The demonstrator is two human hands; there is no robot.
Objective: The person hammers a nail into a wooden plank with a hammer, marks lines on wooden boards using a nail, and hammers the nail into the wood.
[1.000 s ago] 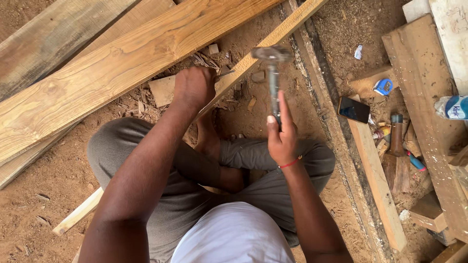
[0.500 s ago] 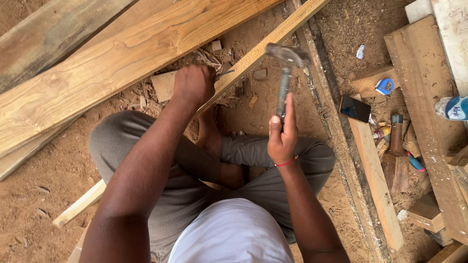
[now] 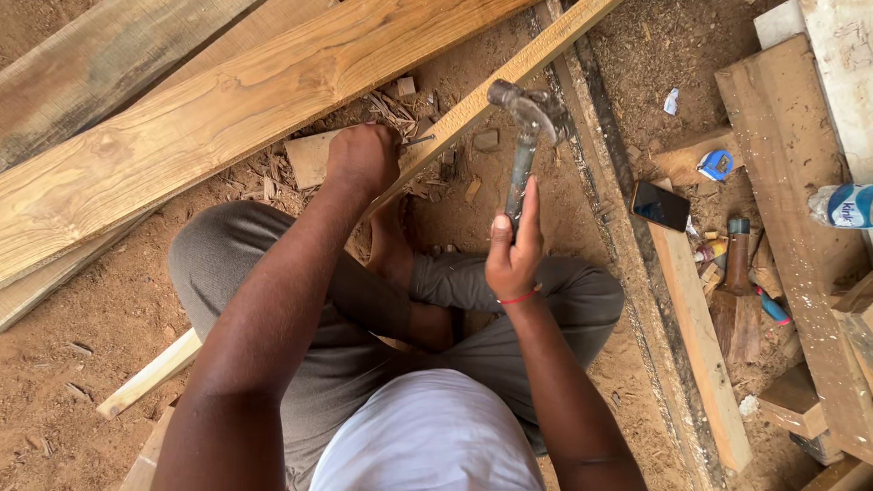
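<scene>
My right hand (image 3: 514, 253) grips the metal handle of a claw hammer (image 3: 526, 116), whose head hangs just above a narrow pale wood strip (image 3: 509, 75). My left hand (image 3: 364, 156) is closed around a nail (image 3: 418, 140) that points at the strip's side, with the fist resting against the strip. The strip runs diagonally from the top right down under my legs. I sit cross-legged on the sawdust floor.
Wide planks (image 3: 209, 118) lie at the upper left. A long board (image 3: 700, 327) runs down the right, with a phone (image 3: 661, 205) on it. A blue tape measure (image 3: 716, 165), a chisel (image 3: 737, 255), a plastic bottle (image 3: 844, 204) and wood offcuts lie at the right.
The hammer swung to the right and back, and its head now sits lower and nearer the strip. My left hand stays on the nail.
</scene>
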